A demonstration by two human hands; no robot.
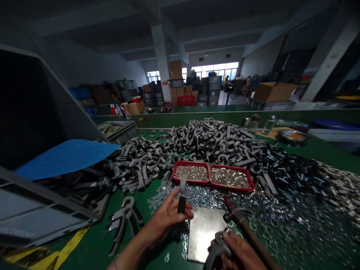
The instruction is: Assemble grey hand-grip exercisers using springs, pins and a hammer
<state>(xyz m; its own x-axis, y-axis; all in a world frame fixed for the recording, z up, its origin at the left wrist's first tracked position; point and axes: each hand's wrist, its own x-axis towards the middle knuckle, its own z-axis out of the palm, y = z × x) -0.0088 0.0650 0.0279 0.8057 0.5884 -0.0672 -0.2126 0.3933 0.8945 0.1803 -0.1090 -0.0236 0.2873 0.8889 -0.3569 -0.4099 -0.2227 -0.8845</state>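
My left hand (161, 215) is closed around a grey and black curved handle part (182, 193), held upright above the near side of the red trays. At the bottom edge, my right hand (243, 253) grips a grey curved jaw piece (218, 249), partly cut off by the frame. Between the hands lies a flat metal plate (206, 230) on the green table. A hammer (250, 234) with a wooden handle rests beside the plate, partly behind my right hand. Left of my left hand lie grey and black plier-like tools (125, 219).
Two joined red trays (232, 187) hold small metal pins. Behind them rises a large heap of grey parts (208, 140). Loose washers (261, 221) spread to the right, with black bolts (298, 172) beyond. A grey crate (50, 213) stands on the left. Jars (269, 125) stand at the back right.
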